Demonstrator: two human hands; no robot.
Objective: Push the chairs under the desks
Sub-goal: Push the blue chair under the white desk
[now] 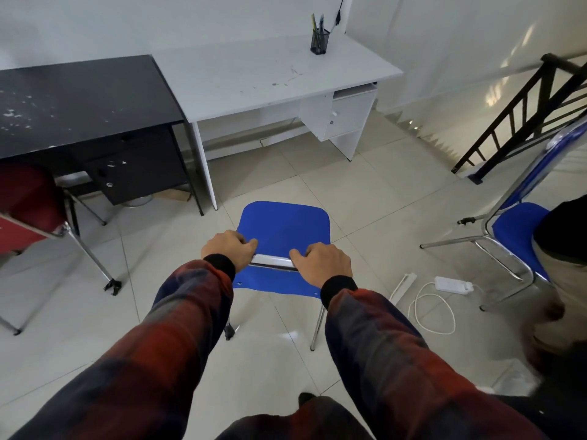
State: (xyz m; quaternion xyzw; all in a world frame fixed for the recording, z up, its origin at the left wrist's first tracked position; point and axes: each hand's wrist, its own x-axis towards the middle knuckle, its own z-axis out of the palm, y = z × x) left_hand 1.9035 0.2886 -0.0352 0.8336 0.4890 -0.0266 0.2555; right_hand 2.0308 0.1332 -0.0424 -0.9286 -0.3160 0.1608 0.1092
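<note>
While both hands curl over the chrome top rail of the blue chair's backrest, the left hand (229,250) grips its left end and the right hand (322,264) grips its right end, knuckles up, with a short stretch of bare shiny rail (273,261) showing between them. Both sleeves are red and dark plaid with black cuffs.

Seen from above and behind, the blue padded metal-framed chair (284,231) stands on the pale tiled floor (365,198) in the middle of the scene. Its seat points away toward the far wall, so its front-to-back axis runs from near to far, aimed at the gap under the white rectangular desk (254,81). The seat's front edge is still short of that desk, well apart from it. The seat is a rounded blue pad; two thin chrome legs show below the backrest.

At the white desk's right end hangs a drawer unit, and a black mesh pen holder (318,42) stands on its far right corner. A black desk (79,100) touches it on the left, with a red chair (28,201) in front. On the right stands a second blue chair (521,230), near a white power strip (452,284) with a looped cord on the floor. A black stair railing (521,112) rises at far right.
</note>
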